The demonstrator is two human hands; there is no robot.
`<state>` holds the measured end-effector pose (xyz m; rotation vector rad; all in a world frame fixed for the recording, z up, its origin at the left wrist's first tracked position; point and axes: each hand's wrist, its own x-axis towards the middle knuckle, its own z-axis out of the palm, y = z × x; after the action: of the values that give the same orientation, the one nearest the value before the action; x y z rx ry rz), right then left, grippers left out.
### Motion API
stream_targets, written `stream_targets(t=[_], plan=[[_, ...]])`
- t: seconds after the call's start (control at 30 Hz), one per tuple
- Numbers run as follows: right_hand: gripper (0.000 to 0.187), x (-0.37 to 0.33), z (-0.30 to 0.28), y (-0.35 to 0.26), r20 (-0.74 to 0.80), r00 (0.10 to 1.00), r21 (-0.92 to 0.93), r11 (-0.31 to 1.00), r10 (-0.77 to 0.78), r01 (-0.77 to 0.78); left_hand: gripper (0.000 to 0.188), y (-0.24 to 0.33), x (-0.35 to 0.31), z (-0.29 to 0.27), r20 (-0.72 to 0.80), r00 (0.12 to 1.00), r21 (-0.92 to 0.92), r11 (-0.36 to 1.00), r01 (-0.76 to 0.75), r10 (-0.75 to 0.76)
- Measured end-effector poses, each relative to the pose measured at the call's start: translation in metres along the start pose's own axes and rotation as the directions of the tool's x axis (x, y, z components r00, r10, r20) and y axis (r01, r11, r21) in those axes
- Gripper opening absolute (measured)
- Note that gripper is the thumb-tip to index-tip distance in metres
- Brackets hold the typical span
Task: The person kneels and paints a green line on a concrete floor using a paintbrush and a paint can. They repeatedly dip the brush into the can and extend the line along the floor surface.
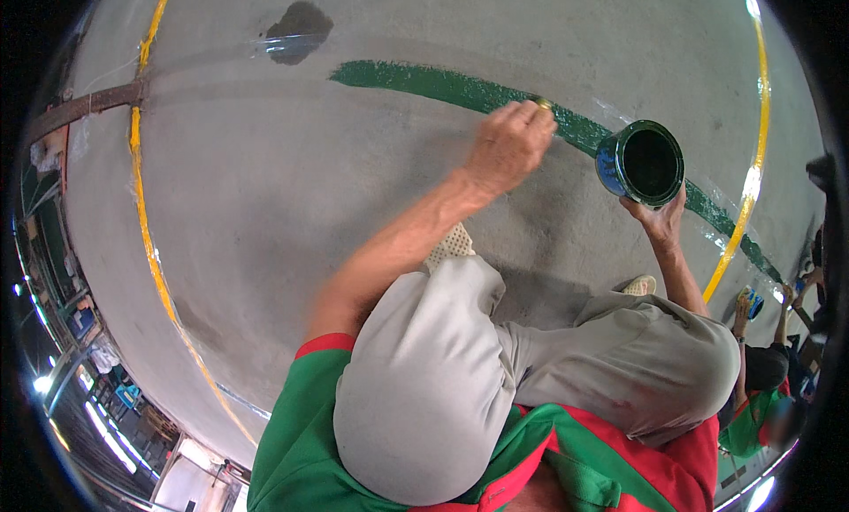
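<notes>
My left hand (511, 145) is closed around a paintbrush, whose gold-coloured ferrule (543, 103) shows just past my fingers. The bristles are mostly hidden, and the brush is over a green painted stripe (424, 80) on the grey floor. In my right hand (659, 218) is an open paint can (605, 165) with a bluish outside, gripped from its near side. Dark green coats its rim and inside; how full it is I cannot tell. The can hides part of the stripe, which continues beyond it toward the right.
Yellow lines (152, 247) (752, 180) run along the floor at left and right. A dark wet patch (299, 34) lies beyond the stripe's left end. Clear tape (707, 198) edges part of the stripe. Another person (762, 370) holds a small can (754, 304) at the far right.
</notes>
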<state>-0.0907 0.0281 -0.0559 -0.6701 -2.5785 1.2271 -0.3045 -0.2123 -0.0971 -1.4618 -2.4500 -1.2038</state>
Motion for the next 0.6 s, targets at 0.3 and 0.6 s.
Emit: stream_targets(t=[0.3, 0.6], plan=[[0.096, -0.008, 0.000, 0.004, -0.019, 1.000, 0.000, 1.000, 0.025, -0.025, 0.033, -0.069, -0.020, -0.039, -0.142, 0.853, -0.217, 0.857, 0.468, -0.502], [0.096, -0.004, 0.003, 0.003, 0.026, 1.000, 0.066, 0.998, 0.016, -0.018, 0.026, -0.156, -0.052, -0.171, -0.252, 0.948, 0.556, 0.772, 0.308, -0.196]])
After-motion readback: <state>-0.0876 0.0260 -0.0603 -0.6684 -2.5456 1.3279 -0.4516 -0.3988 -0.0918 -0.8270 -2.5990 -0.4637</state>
